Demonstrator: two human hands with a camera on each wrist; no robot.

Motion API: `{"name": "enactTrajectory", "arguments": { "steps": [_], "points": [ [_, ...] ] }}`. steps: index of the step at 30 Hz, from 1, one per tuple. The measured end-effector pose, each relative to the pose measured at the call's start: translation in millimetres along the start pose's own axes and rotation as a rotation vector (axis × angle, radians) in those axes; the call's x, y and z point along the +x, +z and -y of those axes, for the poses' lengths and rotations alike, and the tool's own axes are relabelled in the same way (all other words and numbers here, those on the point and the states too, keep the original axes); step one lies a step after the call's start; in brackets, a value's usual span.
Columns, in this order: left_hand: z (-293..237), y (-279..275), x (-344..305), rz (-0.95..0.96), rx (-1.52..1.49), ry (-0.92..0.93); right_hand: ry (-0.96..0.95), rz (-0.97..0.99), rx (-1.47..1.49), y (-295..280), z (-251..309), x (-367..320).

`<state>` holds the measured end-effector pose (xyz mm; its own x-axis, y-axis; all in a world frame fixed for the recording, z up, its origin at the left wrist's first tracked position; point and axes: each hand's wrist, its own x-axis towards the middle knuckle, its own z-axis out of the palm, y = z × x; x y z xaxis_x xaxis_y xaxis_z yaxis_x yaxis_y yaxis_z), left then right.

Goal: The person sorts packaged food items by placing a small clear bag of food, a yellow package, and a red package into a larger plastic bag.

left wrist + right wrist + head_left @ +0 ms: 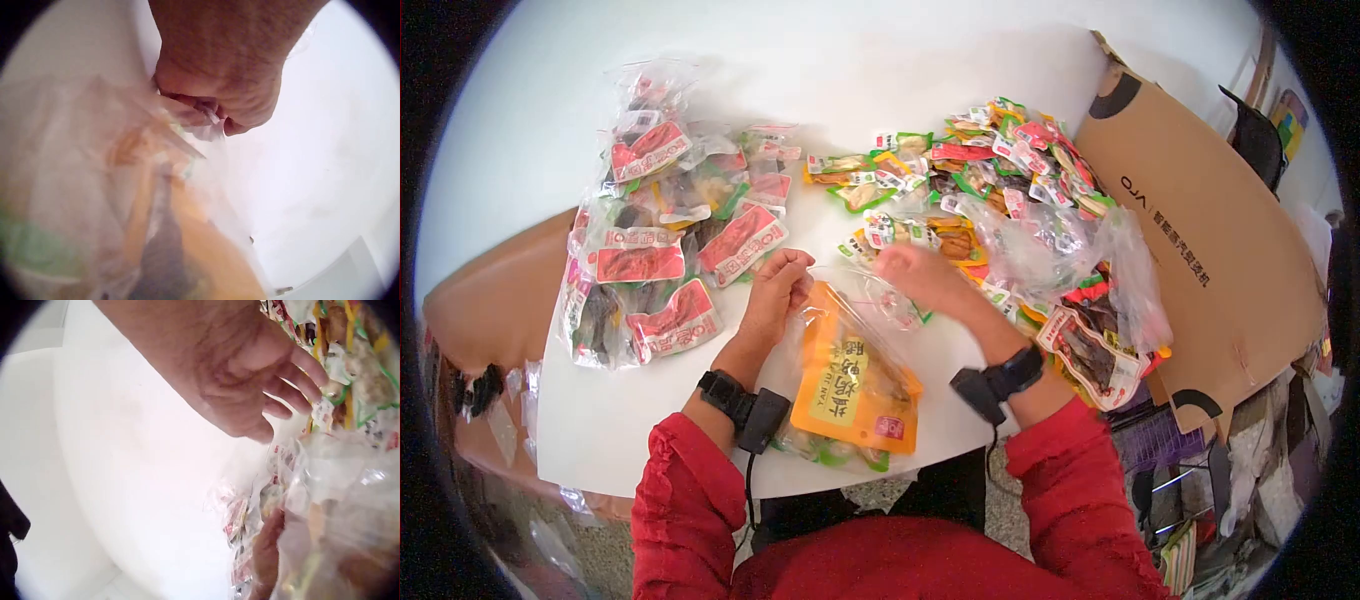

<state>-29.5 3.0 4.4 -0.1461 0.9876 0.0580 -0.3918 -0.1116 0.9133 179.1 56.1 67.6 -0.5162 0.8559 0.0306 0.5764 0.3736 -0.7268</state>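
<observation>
A clear plastic bag point(862, 335) with an orange packet point(830, 385) in it stands at the table's front edge; green-edged packets show at its bottom. My left hand point(772, 295) pinches the bag's upper edge; in the left wrist view the fingers of this hand point(219, 87) are curled round the gathered plastic. To the right of the bag's top is my right hand point(935, 285), beside small packets point(895, 230). The right wrist view shows this hand point(231, 369) with fingers apart and nothing held, over the edge of the small packets point(369, 375).
Several filled clear bags point(640, 255) stand on the left of the white table point(800, 60). At the right lies a heap of small packets point(1020, 150), with crumpled clear bags point(1040, 245) in front. A large cardboard box point(1190, 230) leans along the right edge.
</observation>
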Motion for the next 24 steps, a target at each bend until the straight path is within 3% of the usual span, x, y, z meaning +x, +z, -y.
{"name": "enactTrajectory", "arguments": {
  "steps": [1, 3, 5, 6, 8, 9, 11, 13, 16, 19, 24],
  "points": [
    [2, -1, 2, -0.011, -0.004, 0.002, -0.140, -0.088, -0.226, -13, 3, 14],
    [5, -3, 4, 0.039, 0.000, 0.011, -0.245, -0.355, -0.550, -40, -3, 50],
    [0, 2, 0, 0.020, 0.008, -0.015, -0.260, -0.389, -1.020, -66, -23, 93],
    [2, 2, 1, 0.034, 0.032, -0.004, -0.274, -0.385, -1.020, -72, -43, 108],
    [-3, 4, -2, 0.061, 0.071, -0.021, -0.312, -0.565, -1.249, -81, -78, 136],
    [-1, 5, 0, 0.049, 0.070, -0.014, -0.327, -0.563, -1.246, -86, -86, 146],
    [5, 3, 3, 0.074, 0.049, -0.023, -0.141, -0.418, -1.366, -91, -100, 165],
    [8, 1, 5, 0.094, 0.044, -0.013, -0.182, -0.441, -1.438, -90, -104, 176],
    [8, 3, 5, 0.098, 0.122, 0.009, -0.009, -0.209, -1.486, -93, -110, 189],
    [7, 3, 3, 0.119, 0.138, 0.032, -0.002, -0.238, -1.459, -92, -111, 194],
    [14, 2, 6, 0.087, 0.105, 0.110, -0.148, -0.259, -1.422, -94, -86, 168]
  ]
}}
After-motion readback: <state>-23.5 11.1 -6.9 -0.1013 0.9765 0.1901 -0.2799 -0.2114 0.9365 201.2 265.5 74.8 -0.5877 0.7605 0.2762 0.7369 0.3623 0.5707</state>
